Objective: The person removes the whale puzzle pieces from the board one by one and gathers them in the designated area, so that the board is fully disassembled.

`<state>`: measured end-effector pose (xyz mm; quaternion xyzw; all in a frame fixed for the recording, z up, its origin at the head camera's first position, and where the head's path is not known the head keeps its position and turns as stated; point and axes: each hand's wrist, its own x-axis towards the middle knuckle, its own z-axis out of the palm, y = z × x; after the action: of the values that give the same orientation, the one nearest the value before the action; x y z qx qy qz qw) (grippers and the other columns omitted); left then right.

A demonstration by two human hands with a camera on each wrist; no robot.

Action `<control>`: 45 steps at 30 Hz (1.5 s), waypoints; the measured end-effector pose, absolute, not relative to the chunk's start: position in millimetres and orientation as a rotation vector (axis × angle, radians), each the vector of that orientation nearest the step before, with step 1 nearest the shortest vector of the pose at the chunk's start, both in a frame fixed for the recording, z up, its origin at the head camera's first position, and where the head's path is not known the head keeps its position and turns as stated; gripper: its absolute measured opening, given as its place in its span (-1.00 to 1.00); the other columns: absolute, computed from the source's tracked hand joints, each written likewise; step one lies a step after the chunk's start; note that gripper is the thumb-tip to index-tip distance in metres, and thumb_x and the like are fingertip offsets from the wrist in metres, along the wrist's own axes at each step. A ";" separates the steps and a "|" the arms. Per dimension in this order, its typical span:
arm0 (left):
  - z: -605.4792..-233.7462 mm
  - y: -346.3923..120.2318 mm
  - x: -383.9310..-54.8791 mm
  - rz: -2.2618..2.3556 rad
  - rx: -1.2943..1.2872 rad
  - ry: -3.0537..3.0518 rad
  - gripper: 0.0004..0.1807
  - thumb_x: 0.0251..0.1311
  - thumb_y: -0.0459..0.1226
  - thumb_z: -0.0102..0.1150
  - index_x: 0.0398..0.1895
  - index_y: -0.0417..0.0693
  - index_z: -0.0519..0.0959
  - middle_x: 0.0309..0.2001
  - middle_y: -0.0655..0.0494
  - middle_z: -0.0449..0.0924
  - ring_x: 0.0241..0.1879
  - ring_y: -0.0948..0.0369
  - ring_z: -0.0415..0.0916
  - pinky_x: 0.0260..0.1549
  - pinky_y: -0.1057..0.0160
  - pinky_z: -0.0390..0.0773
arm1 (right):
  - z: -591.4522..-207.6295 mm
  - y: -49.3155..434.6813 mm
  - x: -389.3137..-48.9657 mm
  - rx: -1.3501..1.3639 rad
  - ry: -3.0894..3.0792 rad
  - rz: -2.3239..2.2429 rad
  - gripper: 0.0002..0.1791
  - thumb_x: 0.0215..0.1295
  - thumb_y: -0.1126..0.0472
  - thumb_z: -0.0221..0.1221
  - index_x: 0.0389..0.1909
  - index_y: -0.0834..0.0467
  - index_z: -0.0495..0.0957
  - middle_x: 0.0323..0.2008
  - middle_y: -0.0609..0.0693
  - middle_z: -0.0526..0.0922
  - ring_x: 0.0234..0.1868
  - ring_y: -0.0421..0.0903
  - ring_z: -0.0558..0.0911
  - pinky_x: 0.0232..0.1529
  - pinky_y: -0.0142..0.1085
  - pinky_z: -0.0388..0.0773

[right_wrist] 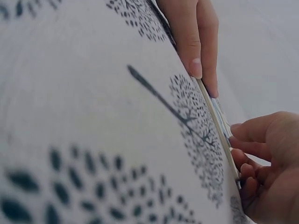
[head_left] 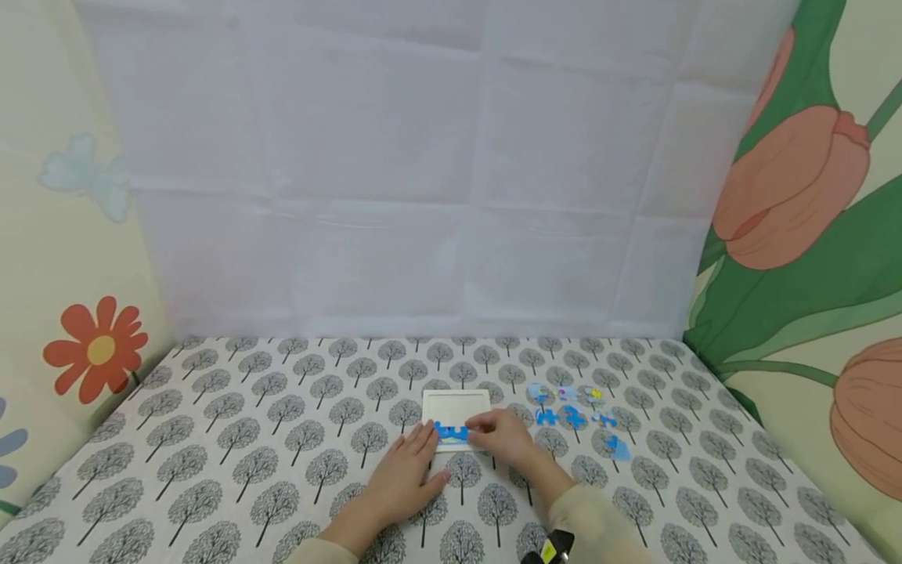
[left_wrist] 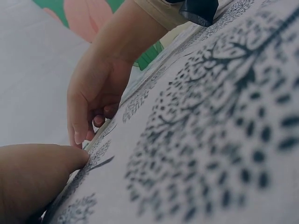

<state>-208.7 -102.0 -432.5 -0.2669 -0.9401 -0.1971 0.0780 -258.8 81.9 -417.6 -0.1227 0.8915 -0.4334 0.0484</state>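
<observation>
A white tray-like frame (head_left: 456,394) lies on the patterned tablecloth, with blue jigsaw pieces (head_left: 444,432) fitted along its near edge. My left hand (head_left: 403,474) rests at the frame's left side, fingers straight and fingertips on its near left corner. At the right side my right hand (head_left: 503,435) has its thumb and index finger pinched together over a blue puzzle piece (head_left: 461,433) at the near right corner. In the right wrist view the other fingers of the right hand (right_wrist: 275,163) curl beside the frame's edge (right_wrist: 216,114). Its fingertips mostly hide the piece.
Several loose puzzle pieces (head_left: 574,417) lie to the right of the frame, blue ones and some with yellow or pink marks. One light blue piece (head_left: 618,448) lies nearer to me. A white cloth (head_left: 423,196) hangs behind the table, between flower-painted walls.
</observation>
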 end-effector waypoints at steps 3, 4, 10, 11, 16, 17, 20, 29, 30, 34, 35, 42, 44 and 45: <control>-430.9 -101.4 -208.7 -0.574 -0.793 -2.852 -0.32 0.14 -0.04 -0.07 0.14 -0.44 0.19 0.21 -0.26 0.07 0.19 -0.10 -0.01 0.10 -0.09 0.04 | -418.5 80.4 -258.6 -0.337 2.742 -1.306 -0.78 -0.02 0.22 0.18 -0.29 0.14 0.60 -0.49 -0.11 0.47 -0.46 -0.18 0.41 -0.44 -0.33 0.40; -430.3 -101.1 -208.7 -0.572 -0.795 -2.859 -0.32 0.14 -0.04 -0.07 0.15 -0.44 0.18 0.21 -0.26 0.06 0.20 -0.09 -0.02 0.10 -0.08 0.04 | -418.6 80.0 -258.7 -0.324 2.748 -1.304 -0.79 -0.02 0.22 0.18 -0.30 0.14 0.60 -0.50 -0.11 0.47 -0.47 -0.17 0.41 -0.45 -0.33 0.40; -428.4 -100.7 -209.0 -0.565 -0.799 -2.851 -0.32 0.14 -0.05 -0.06 0.14 -0.44 0.18 0.21 -0.26 0.07 0.19 -0.10 -0.02 0.10 -0.09 0.05 | -417.0 78.9 -260.2 -0.296 2.761 -1.321 -0.82 -0.03 0.24 0.18 -0.34 0.13 0.60 -0.50 -0.10 0.47 -0.47 -0.17 0.40 -0.46 -0.32 0.39; -428.7 -101.0 -209.0 -0.565 -0.796 -2.853 -0.32 0.14 -0.05 -0.06 0.14 -0.44 0.19 0.21 -0.26 0.07 0.19 -0.10 -0.01 0.10 -0.09 0.05 | -416.4 78.6 -260.3 -0.295 2.756 -1.329 -0.82 -0.04 0.25 0.18 -0.34 0.13 0.60 -0.51 -0.10 0.47 -0.47 -0.17 0.40 -0.45 -0.32 0.39; -429.7 -102.0 -207.6 -0.573 -0.782 -2.859 -0.32 0.13 -0.05 -0.06 0.14 -0.44 0.19 0.20 -0.27 0.09 0.19 -0.10 0.00 0.10 -0.08 0.05 | -415.6 76.4 -260.5 -0.316 2.747 -1.350 -0.84 -0.04 0.29 0.17 -0.37 0.17 0.60 -0.53 -0.09 0.47 -0.49 -0.17 0.40 -0.45 -0.32 0.40; -429.9 -102.0 -207.0 -0.575 -0.781 -2.858 -0.32 0.13 -0.05 -0.06 0.14 -0.44 0.19 0.20 -0.27 0.09 0.19 -0.10 0.00 0.10 -0.08 0.05 | -415.8 76.0 -260.3 -0.317 2.744 -1.353 -0.85 -0.05 0.30 0.17 -0.38 0.17 0.60 -0.53 -0.09 0.47 -0.49 -0.17 0.40 -0.45 -0.32 0.40; -430.6 -101.6 -206.2 -0.572 -0.777 -2.856 -0.32 0.13 -0.05 -0.05 0.14 -0.44 0.19 0.20 -0.27 0.09 0.19 -0.10 0.00 0.10 -0.08 0.06 | -416.4 75.2 -261.2 -0.342 2.743 -1.384 -0.88 -0.02 0.31 0.17 -0.41 0.20 0.59 -0.52 -0.08 0.50 -0.48 -0.17 0.42 -0.43 -0.32 0.41; -428.2 -102.1 -205.4 -0.582 -0.793 -2.840 -0.31 0.13 -0.05 -0.05 0.14 -0.45 0.19 0.20 -0.28 0.08 0.18 -0.11 0.01 0.09 -0.09 0.07 | -415.1 73.7 -264.1 -0.373 2.697 -1.492 -0.95 -0.03 0.36 0.16 -0.48 0.20 0.52 -0.59 -0.09 0.48 -0.54 -0.18 0.41 -0.49 -0.36 0.39; -427.8 -102.2 -205.2 -0.583 -0.796 -2.835 -0.32 0.13 -0.05 -0.05 0.14 -0.46 0.19 0.19 -0.28 0.08 0.18 -0.12 0.01 0.09 -0.09 0.07 | -415.2 73.7 -264.3 -0.368 2.689 -1.498 -0.95 -0.02 0.36 0.16 -0.48 0.20 0.52 -0.60 -0.09 0.47 -0.55 -0.18 0.41 -0.50 -0.36 0.39; -427.0 -101.6 -206.1 -0.576 -0.800 -2.833 -0.32 0.13 -0.06 -0.06 0.14 -0.46 0.18 0.19 -0.28 0.08 0.18 -0.11 0.01 0.10 -0.08 0.07 | -415.9 74.3 -266.0 -0.332 2.668 -1.535 -0.94 -0.03 0.38 0.16 -0.48 0.21 0.51 -0.61 -0.08 0.47 -0.55 -0.18 0.41 -0.50 -0.37 0.39; -427.1 -101.5 -206.5 -0.573 -0.797 -2.835 -0.32 0.14 -0.06 -0.06 0.14 -0.46 0.18 0.19 -0.28 0.08 0.18 -0.11 0.00 0.10 -0.08 0.06 | -416.0 74.7 -266.6 -0.318 2.657 -1.553 -0.94 -0.03 0.38 0.16 -0.48 0.21 0.51 -0.61 -0.08 0.47 -0.55 -0.17 0.42 -0.50 -0.37 0.40; -427.3 -101.8 -207.6 -0.590 -0.799 -2.849 -0.31 0.14 -0.05 -0.06 0.14 -0.46 0.18 0.20 -0.28 0.08 0.19 -0.11 0.00 0.09 -0.09 0.07 | -414.9 81.6 -268.9 -0.234 2.570 -1.608 -0.93 0.00 0.37 0.15 -0.44 0.22 0.50 -0.56 -0.05 0.49 -0.51 -0.16 0.44 -0.47 -0.36 0.44; -428.2 -102.2 -208.1 -0.579 -0.792 -2.858 -0.31 0.14 -0.04 -0.07 0.15 -0.45 0.17 0.20 -0.27 0.07 0.19 -0.10 -0.01 0.10 -0.08 0.06 | -412.5 84.3 -267.9 -0.251 2.584 -1.586 -0.93 0.00 0.37 0.15 -0.44 0.21 0.51 -0.56 -0.05 0.49 -0.51 -0.16 0.45 -0.48 -0.36 0.45; -428.7 -102.5 -208.4 -0.574 -0.787 -2.864 -0.31 0.15 -0.04 -0.07 0.15 -0.44 0.17 0.20 -0.27 0.07 0.19 -0.09 -0.01 0.10 -0.08 0.05 | -410.8 85.6 -267.2 -0.261 2.591 -1.577 -0.93 0.00 0.37 0.14 -0.44 0.22 0.51 -0.56 -0.05 0.49 -0.51 -0.17 0.45 -0.49 -0.36 0.45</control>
<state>-208.4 -102.5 -428.7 -0.2598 -0.9451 -0.1893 0.0584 -267.2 85.6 -410.8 -0.0855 0.8501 -0.5174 0.0483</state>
